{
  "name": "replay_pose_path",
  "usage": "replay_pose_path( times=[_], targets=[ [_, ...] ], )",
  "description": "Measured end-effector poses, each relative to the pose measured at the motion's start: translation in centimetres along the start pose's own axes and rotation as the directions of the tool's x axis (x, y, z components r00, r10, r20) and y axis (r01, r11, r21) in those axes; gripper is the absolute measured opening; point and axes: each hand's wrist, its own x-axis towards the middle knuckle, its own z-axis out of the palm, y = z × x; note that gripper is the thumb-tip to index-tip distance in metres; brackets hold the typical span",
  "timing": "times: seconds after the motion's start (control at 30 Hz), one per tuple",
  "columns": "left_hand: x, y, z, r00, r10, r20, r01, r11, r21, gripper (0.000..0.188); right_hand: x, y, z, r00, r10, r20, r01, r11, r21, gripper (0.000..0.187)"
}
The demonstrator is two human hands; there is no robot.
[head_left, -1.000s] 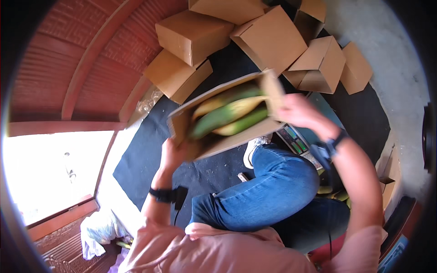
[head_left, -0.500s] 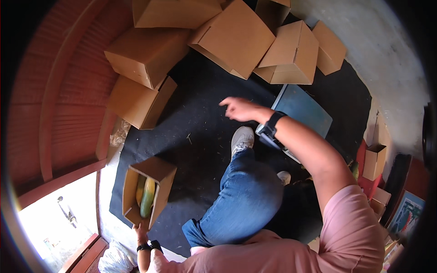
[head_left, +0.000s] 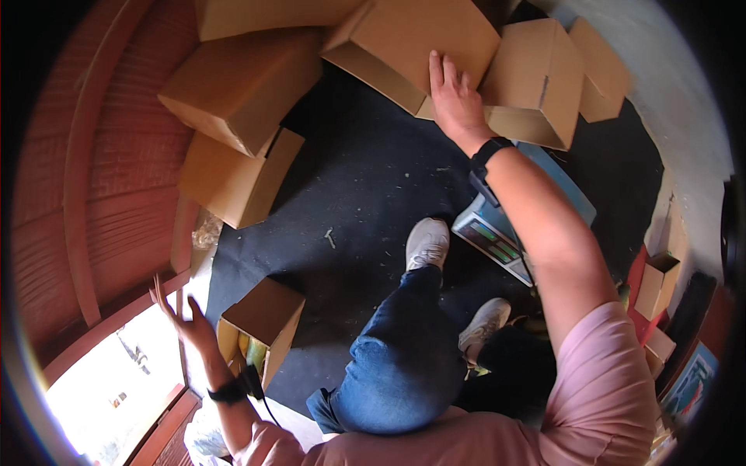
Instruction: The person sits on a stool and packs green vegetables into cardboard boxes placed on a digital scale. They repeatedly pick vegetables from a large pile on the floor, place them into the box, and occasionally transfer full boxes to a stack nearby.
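Your right hand lies flat on the large cardboard box at the far edge of the black floor mat. The palm rests on the box's near face just above its lower edge, and the fingers are stretched up the cardboard, spread and released, gripping nothing. The box sits tilted among a heap of other empty boxes: one with a flap touches it on the right, and a bigger one lies to its left.

Your left hand is raised off the mat's near left corner, beside the bright doorway, with its fingers splayed and loose, holding nothing. Just to its right stands a small open box with green and yellow produce inside; the hand is near its left side, though you cannot tell whether it touches.

Between your hands, your leg in blue jeans and a white shoe rest on the mat, and a scale lies under your right forearm.
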Motion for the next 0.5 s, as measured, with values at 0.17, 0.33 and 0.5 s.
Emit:
replay_pose_path(
  times=[0.17, 0.33, 0.5],
  targets=[
    [9.7, 20.8, 7.0, 0.876, 0.478, -0.062, -0.480, 0.850, -0.218, 0.065, 0.3, 6.6, -12.1, 0.983, -0.124, -0.134, 0.142, 0.980, 0.138, 0.046],
    [11.1, 31.5, 3.6, 0.799, 0.529, 0.285, -0.335, 0.787, -0.518, 0.046, -3.2, 11.5, -28.9, 0.990, -0.121, 0.068, 0.097, 0.953, 0.286, 0.031],
    [6.0, 38.4, 5.1, 0.551, 0.752, 0.362, -0.486, 0.642, -0.593, 0.023, -10.1, 20.6, -34.8, 0.983, -0.107, 0.152, 0.078, 0.980, 0.185, 0.034]
  ],
)
